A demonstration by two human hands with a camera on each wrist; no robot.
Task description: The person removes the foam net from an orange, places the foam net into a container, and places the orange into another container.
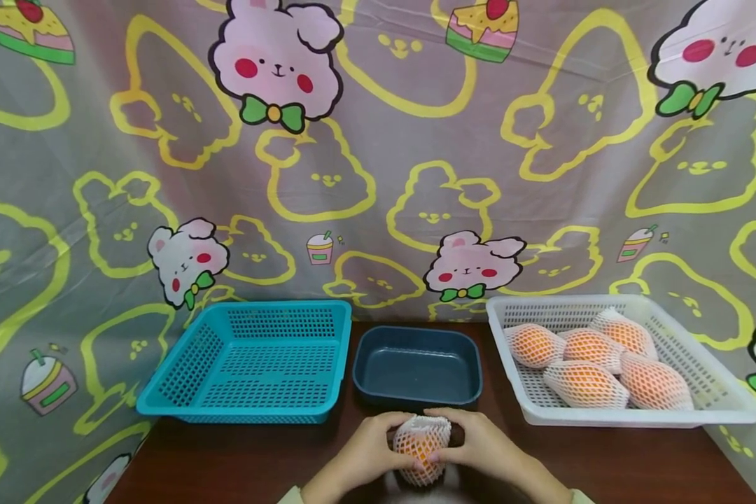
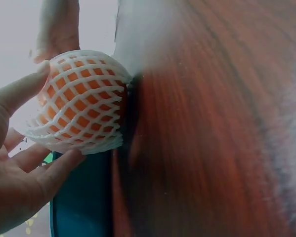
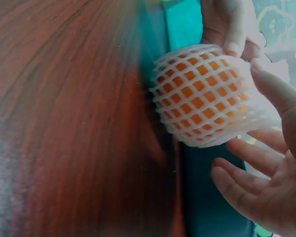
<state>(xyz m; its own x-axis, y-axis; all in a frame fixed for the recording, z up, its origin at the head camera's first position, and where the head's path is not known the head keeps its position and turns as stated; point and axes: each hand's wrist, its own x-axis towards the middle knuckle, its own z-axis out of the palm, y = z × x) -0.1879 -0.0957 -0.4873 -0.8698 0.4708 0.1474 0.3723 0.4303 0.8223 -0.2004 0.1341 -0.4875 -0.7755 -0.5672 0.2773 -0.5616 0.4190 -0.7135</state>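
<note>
An orange fruit (image 1: 421, 451) in a white foam net sits between both hands, low over the front of the table in the head view. My left hand (image 1: 372, 446) holds its left side, thumb toward me and fingers at the far side. From the right, my right hand (image 1: 481, 442) holds it the same way. In the left wrist view, the left thumb and fingertips press the net of the fruit (image 2: 83, 101). The right wrist view shows the right thumb at the upper edge of the netting (image 3: 202, 96), other fingers spread below. The net's loose end points away from me.
A dark blue tray (image 1: 417, 402) stands just beyond the hands. To its left is a turquoise basket (image 1: 242, 409), with a bare slotted bottom. A white basket (image 1: 642, 418) on the right holds several netted orange fruits (image 1: 586, 383). Behind them hangs a printed curtain (image 1: 378, 210).
</note>
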